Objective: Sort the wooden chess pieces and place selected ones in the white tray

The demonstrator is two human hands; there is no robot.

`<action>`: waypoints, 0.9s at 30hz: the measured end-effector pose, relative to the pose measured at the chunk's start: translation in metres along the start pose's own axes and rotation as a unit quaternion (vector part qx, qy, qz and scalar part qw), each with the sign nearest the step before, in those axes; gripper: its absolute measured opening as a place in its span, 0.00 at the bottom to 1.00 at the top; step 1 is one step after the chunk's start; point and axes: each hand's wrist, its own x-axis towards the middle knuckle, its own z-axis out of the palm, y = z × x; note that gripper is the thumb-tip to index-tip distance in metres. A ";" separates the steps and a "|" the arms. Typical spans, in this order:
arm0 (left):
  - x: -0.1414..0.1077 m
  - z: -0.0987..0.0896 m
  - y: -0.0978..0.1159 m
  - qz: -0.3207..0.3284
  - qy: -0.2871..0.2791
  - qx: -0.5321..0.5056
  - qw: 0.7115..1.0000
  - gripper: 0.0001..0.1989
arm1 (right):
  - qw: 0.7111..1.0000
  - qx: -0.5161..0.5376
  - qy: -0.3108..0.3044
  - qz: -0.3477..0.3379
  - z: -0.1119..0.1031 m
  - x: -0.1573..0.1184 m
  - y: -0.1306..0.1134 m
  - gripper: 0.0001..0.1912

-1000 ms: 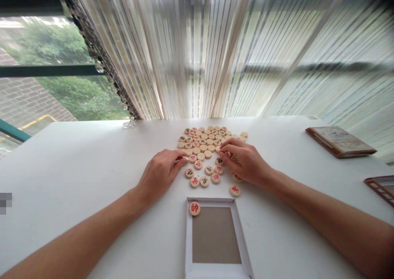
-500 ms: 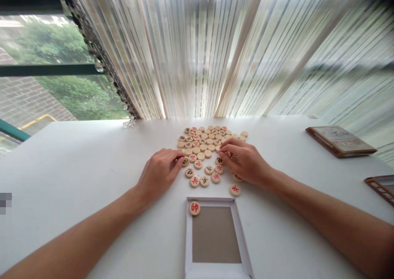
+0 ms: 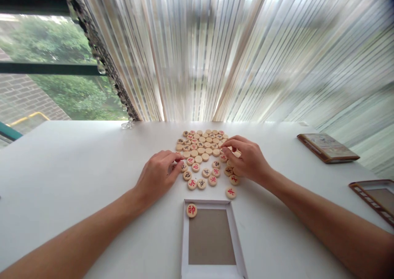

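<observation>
Round wooden Chinese chess pieces [image 3: 200,151] lie in a flat cluster on the white table [image 3: 80,172], some blank side up, others showing red or black characters. My left hand [image 3: 161,170] rests at the cluster's left edge. Its thumb and forefinger are slightly apart beside a black-marked piece [image 3: 187,175], holding nothing visible. Over the right side is my right hand [image 3: 249,158], its bent fingers and thumb apart, fingertips at the pieces and hiding some of them. One red-marked piece [image 3: 191,210] sits in the far left corner of a shallow open box [image 3: 238,240].
A flat brown box with a picture lid [image 3: 328,147] lies at the right, with another brown-edged box part [image 3: 374,201] nearer me. A lone red-marked piece [image 3: 230,192] lies beyond the white box. Striped curtains [image 3: 191,53] hang behind the table.
The view has shifted slightly. My right hand has moved a little up and away from the pieces near its thumb, uncovering a few of them. My left hand stays at the left edge.
</observation>
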 end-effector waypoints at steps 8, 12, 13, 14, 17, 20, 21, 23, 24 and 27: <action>0.018 -0.008 0.018 -0.002 0.004 -0.042 0.999 0.09 | 0.994 -0.038 -0.097 0.024 -0.010 0.014 0.000 0.06; 0.036 -0.006 0.033 -0.008 -0.043 -0.023 0.999 0.07 | 0.990 -0.055 -0.130 0.023 -0.008 0.023 -0.004 0.06; 0.041 -0.005 0.036 -0.003 -0.056 -0.007 0.998 0.07 | 0.989 -0.059 -0.137 0.022 -0.007 0.026 -0.005 0.05; 0.045 -0.003 0.040 0.000 -0.063 0.005 0.998 0.06 | 0.987 -0.064 -0.143 0.020 -0.006 0.028 -0.007 0.05; 0.059 0.005 0.048 0.010 -0.067 0.031 0.997 0.05 | 0.984 -0.082 -0.156 0.014 -0.003 0.032 -0.009 0.03; 0.070 0.013 0.053 0.020 -0.065 0.056 0.996 0.06 | 0.981 -0.101 -0.168 0.005 0.000 0.033 -0.008 0.00; 0.072 0.016 0.053 0.023 -0.066 0.063 0.996 0.07 | 0.979 -0.107 -0.172 0.001 0.001 0.032 -0.007 0.01; 0.074 0.019 0.052 0.028 -0.070 0.076 0.994 0.06 | 0.977 -0.119 -0.178 -0.006 0.002 0.031 -0.004 0.03; 0.073 0.020 0.051 0.031 -0.072 0.081 0.994 0.06 | 0.976 -0.124 -0.181 -0.009 0.002 0.031 -0.003 0.03; 0.068 0.022 0.048 0.043 -0.085 0.089 0.991 0.07 | 0.973 -0.134 -0.189 -0.018 0.002 0.029 -0.002 0.03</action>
